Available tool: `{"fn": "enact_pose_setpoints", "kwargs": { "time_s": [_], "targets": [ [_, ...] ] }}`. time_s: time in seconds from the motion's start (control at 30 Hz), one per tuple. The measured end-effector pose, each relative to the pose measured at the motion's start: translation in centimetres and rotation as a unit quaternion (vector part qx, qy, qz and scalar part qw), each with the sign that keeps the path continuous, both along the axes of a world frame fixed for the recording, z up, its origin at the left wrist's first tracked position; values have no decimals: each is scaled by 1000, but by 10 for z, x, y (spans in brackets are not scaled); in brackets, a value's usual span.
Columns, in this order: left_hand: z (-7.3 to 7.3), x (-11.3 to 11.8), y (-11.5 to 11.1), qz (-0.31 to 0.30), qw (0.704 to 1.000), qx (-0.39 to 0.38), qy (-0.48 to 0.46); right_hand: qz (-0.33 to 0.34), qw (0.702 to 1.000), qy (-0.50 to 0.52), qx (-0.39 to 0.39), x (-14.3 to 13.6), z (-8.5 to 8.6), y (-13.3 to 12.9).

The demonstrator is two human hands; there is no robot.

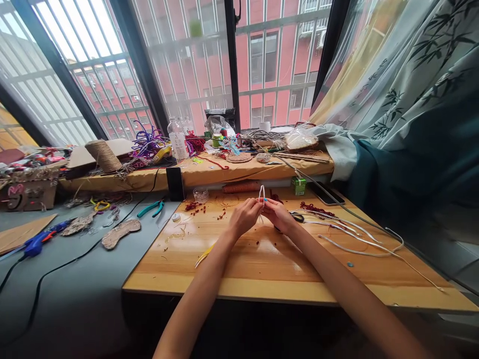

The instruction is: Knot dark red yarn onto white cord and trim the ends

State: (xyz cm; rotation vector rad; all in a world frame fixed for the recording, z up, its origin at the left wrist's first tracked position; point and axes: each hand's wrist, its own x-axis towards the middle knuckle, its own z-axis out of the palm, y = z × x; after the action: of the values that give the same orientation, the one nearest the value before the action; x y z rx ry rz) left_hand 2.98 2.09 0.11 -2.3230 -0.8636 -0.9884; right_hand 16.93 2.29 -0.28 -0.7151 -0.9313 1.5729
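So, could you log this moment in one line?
Left hand: holding white cord; right hand: same; table: loose cords at right; pliers: grey surface, left

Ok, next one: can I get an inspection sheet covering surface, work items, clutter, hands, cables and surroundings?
Surface: wooden table, with dark red scraps scattered on it.
Work items: white cord loop between the hands; loose white cords at right.
Clutter: teal pliers and blue glue gun on the grey surface at left; crowded ledge behind.
Hands: left hand and right hand meet, fingertips pinching the loop.
Cables: black cable crosses the grey surface.
Surroundings: barred window ahead, leaf-patterned curtain at right; no other person seen.
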Motion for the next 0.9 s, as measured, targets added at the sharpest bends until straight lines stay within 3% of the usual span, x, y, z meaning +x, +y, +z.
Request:
{"fn": "enact_pose_setpoints", "kwargs": {
  "time_s": [0.13, 0.33, 0.6, 0.9],
  "targets": [
    [1, -2, -1, 11, 1000, -15, 20, 2, 1000, -21, 3, -1, 2, -2],
    [0, -2, -3, -29, 993, -32, 108, 3, 999, -48, 10, -6, -1, -3],
    [6, -4, -7, -41, 996, -44, 67, -17, 1000, -17, -12, -3, -4, 0],
    [5, -10, 2, -24, 996, -4, 88, 27, 1000, 12, -1, -1, 2, -4]
  ]
}}
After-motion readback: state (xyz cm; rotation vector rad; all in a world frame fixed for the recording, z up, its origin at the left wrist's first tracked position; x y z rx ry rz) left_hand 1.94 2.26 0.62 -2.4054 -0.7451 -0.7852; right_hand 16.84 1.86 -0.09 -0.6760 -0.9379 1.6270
